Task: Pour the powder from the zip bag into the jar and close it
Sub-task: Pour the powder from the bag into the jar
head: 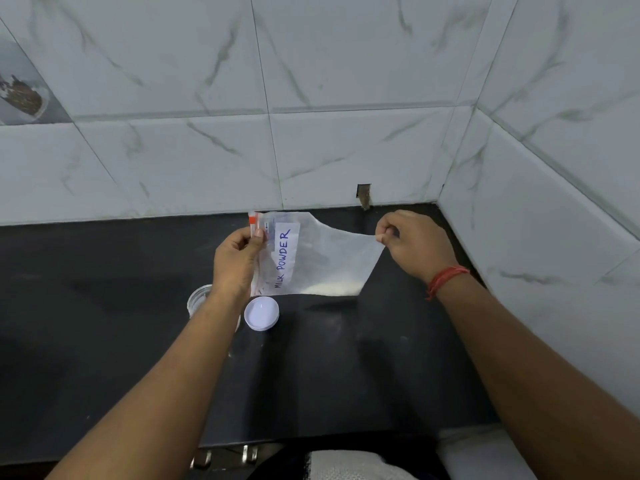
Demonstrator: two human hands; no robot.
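Holding: the bag [318, 258] is stretched sideways between both hands above the dark counter [104, 323], at frame centre.
Bag: clear plastic, white label reading "MILK POWDER", red zip strip at its left end.
Powder [332, 289]: white, little, settled along the lower edge.
Left hand [235, 261]: pinching the zip end.
Right hand [415, 247]: pinching the opposite corner.
Jar [199, 299]: clear, uncapped, partly behind the left wrist.
Lid [261, 313]: white, lying on the counter just right of the jar.
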